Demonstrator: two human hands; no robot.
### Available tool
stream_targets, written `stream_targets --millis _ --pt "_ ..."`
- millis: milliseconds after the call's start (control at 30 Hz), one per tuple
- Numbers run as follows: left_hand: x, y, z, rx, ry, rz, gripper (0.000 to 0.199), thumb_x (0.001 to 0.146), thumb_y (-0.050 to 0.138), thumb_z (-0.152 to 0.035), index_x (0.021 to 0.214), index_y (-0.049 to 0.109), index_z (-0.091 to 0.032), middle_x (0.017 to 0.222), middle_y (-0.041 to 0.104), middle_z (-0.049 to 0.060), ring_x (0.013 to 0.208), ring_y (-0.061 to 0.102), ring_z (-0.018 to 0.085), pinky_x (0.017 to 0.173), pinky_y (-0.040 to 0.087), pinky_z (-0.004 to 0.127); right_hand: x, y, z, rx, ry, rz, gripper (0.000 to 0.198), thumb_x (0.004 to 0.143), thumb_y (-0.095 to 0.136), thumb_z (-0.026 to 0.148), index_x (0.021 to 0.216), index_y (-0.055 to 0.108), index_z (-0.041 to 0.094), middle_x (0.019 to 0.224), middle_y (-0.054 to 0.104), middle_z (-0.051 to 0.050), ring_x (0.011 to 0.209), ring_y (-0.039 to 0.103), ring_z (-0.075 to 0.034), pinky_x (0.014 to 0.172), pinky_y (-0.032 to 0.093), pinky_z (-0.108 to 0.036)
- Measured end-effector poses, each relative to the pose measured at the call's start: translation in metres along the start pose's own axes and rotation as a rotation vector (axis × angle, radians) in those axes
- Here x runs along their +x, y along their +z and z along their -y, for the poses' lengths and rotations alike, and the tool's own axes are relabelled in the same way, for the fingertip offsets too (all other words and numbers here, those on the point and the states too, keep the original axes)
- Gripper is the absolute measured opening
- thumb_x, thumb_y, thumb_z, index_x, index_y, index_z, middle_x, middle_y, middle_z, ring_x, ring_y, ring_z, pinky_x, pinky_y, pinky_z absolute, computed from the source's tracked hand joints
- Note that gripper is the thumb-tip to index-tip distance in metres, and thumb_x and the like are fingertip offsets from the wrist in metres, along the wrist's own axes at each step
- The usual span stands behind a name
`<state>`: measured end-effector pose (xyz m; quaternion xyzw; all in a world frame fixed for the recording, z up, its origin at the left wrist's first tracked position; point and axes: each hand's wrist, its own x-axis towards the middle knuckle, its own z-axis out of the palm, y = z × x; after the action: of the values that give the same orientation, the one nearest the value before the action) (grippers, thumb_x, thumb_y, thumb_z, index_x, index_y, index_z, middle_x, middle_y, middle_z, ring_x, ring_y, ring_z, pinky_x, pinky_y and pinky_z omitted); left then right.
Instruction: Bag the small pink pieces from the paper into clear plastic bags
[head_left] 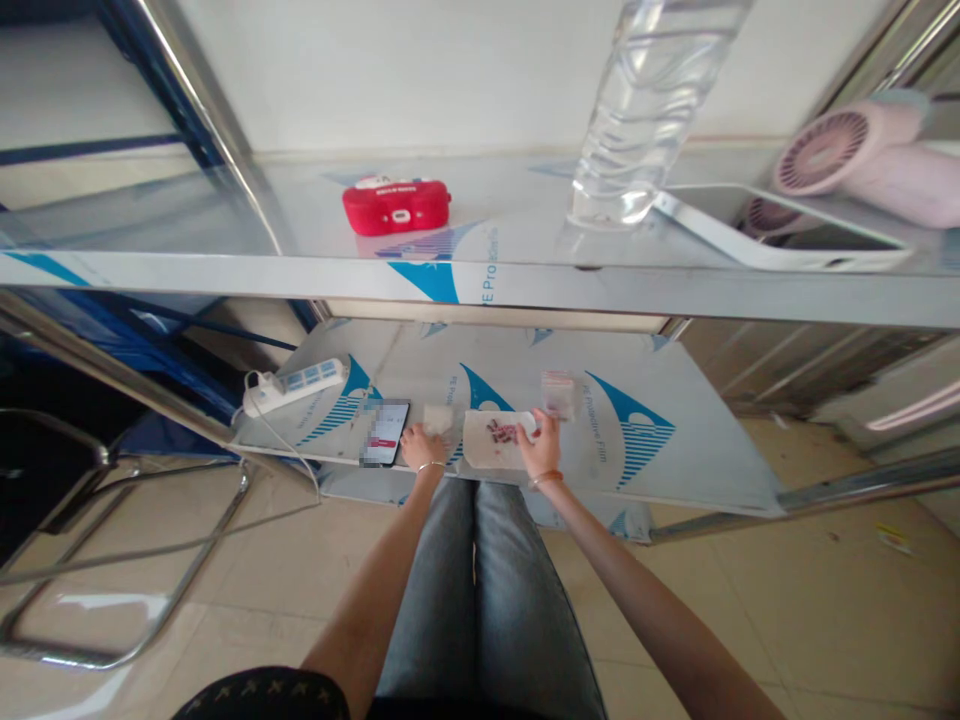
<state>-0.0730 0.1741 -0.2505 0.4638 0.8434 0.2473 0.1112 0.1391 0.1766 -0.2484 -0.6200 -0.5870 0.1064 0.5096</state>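
Pad [480,456]: cream, bearing red pieces [501,431], flat on the lower shelf [705,450] before the legs [510,560], probably for easy reach.
Right hand [541,446]: at its right edge, thumb and fingers apart.
Left hand [422,448]: palm down between phone [387,430] and pale packet [439,416]; grip cannot be told.

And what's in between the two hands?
A pale sheet with red marks lies between the left hand and right hand in the head view. A smaller pale piece sits there too, by the left.
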Motion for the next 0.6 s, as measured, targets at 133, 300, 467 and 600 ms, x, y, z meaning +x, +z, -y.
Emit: stream_targets --millis 133,300,467,600 --pt "-0.001 -0.009 0.005 -0.021 0.079 0.007 0.032 0.079 0.055 -0.016 0.111 0.054 -0.018 0.115 0.057 0.013 0.110 0.050 0.028 0.082 0.043 0.036 -0.020 0.010 0.032 0.100 -0.071 0.080 0.030 0.079 0.051 0.029 0.105 0.057 0.015 0.098 0.056 -0.011 0.078 0.054 -0.018 0.075 0.047 -0.033" --pt "0.000 -0.019 0.004 -0.133 0.050 0.051 0.019 0.082 0.051 -0.023 0.098 0.061 -0.019 0.092 0.067 0.008 0.092 0.061 0.023 0.071 0.045 0.030 -0.037 0.019 0.054 0.314 0.054 0.322 0.020 0.075 0.054 0.032 0.083 0.064 0.017 0.084 0.064 -0.007 0.069 0.057 -0.016 0.066 0.048 -0.030" --pt "-0.012 -0.033 -0.005 -0.554 0.060 0.162 0.021 0.080 0.052 -0.033 0.084 0.062 -0.015 0.070 0.068 0.005 0.061 0.061 0.013 0.056 0.044 0.021 -0.052 0.018 0.072 0.663 0.556 0.626 0.037 0.069 0.060 0.050 0.085 0.066 0.016 0.082 0.068 -0.006 0.052 0.056 -0.012 0.038 0.036 -0.019" --pt "-0.032 -0.045 -0.008 -0.817 0.140 0.315 0.027 0.075 0.056 -0.039 0.082 0.060 -0.013 0.064 0.064 0.002 0.048 0.053 0.009 0.048 0.042 0.019 -0.052 0.010 0.086 0.853 0.713 0.637 0.042 0.067 0.064 0.053 0.088 0.067 0.016 0.089 0.068 -0.006 0.050 0.056 -0.008 0.037 0.034 -0.016"
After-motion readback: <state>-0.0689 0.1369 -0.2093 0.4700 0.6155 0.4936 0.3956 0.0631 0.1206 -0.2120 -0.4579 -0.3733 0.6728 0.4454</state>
